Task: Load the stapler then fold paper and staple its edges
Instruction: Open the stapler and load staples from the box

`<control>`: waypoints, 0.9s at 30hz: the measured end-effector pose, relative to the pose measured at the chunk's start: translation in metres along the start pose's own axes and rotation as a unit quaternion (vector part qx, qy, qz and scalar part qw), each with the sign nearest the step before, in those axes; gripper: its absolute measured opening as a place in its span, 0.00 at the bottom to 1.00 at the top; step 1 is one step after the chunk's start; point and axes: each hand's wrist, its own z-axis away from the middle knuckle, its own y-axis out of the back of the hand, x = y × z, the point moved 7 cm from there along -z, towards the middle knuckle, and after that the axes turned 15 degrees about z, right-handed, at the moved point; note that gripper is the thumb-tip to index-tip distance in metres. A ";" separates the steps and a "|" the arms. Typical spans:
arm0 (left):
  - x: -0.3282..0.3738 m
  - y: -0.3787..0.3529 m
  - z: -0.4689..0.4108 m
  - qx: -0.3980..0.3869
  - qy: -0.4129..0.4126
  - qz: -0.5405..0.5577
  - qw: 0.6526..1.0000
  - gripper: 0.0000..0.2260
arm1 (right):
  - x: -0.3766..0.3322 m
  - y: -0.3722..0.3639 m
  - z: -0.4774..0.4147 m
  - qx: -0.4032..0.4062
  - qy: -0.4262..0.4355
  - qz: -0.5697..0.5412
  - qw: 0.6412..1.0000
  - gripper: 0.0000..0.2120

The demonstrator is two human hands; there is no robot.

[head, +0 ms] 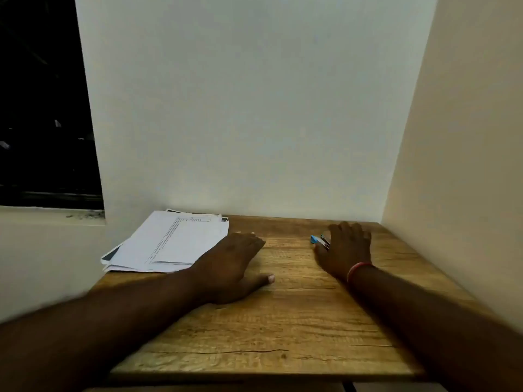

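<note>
A small blue stapler (319, 240) lies on the wooden table (283, 321) at the back right. Only its left end shows. My right hand (346, 250) covers the rest of it, thumb on the near side and fingers on the far side, closed around it. A red band circles that wrist. A loose stack of white printed paper (172, 241) sits at the table's back left corner, hanging a little over the edge. My left hand (233, 264) rests palm down on the table just right of the stack, fingers apart, holding nothing.
The table stands in a corner, with a pale wall (254, 108) behind and a cream wall (467, 165) close on the right. A dark window (42, 108) is at the upper left, above a ledge. Bare wood lies between and in front of my hands.
</note>
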 end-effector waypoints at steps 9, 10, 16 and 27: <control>-0.010 -0.007 -0.042 0.035 -0.025 -0.011 0.999 0.42 | -0.043 -0.005 -0.031 -0.007 0.051 -0.053 0.997 0.20; -0.011 -0.006 -0.042 0.044 -0.022 -0.013 0.999 0.43 | -0.047 -0.004 -0.032 0.007 0.054 -0.083 0.995 0.20; -0.016 -0.003 -0.039 0.125 0.086 0.299 0.942 0.40 | -0.083 0.037 0.014 0.071 0.157 -0.320 0.932 0.21; -0.031 -0.005 -0.043 0.203 0.145 0.542 0.802 0.12 | -0.086 0.068 0.037 0.107 0.177 -0.466 0.860 0.20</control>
